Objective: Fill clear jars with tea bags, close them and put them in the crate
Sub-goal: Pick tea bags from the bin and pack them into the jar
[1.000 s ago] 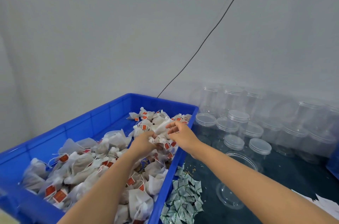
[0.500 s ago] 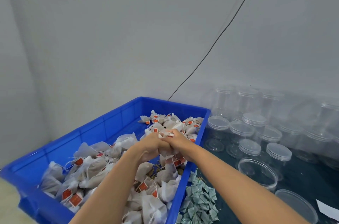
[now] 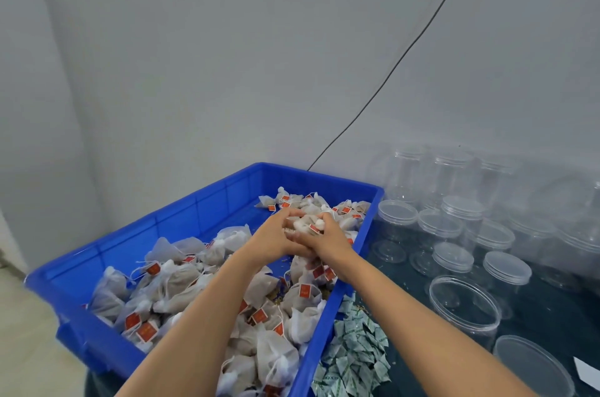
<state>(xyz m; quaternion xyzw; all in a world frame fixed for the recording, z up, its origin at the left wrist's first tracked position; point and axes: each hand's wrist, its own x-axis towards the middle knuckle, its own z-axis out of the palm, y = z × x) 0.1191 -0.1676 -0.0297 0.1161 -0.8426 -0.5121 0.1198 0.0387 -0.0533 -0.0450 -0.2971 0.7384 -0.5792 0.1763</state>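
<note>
A blue crate [image 3: 181, 218] holds a heap of white tea bags [image 3: 175, 286] with red tags. Over its far right part my left hand [image 3: 272, 237] and my right hand [image 3: 328, 237] are cupped together around a handful of tea bags [image 3: 306, 223]. An open clear jar [image 3: 464, 305] stands on the dark table right of the crate, with a loose clear lid [image 3: 532, 367] nearer to me. Several more clear jars with lids [image 3: 461, 218] stand behind it along the wall.
A pile of small green-white sachets [image 3: 354, 351] lies on the table against the crate's right side. A black cable [image 3: 389, 71] runs down the grey wall to the crate's back corner. A white paper corner [image 3: 587, 370] shows at the right edge.
My hands have come together in the crate and lifted a handful of tea bags slightly. The camera has tilted, so the crate and jars appear lower and nearer.
</note>
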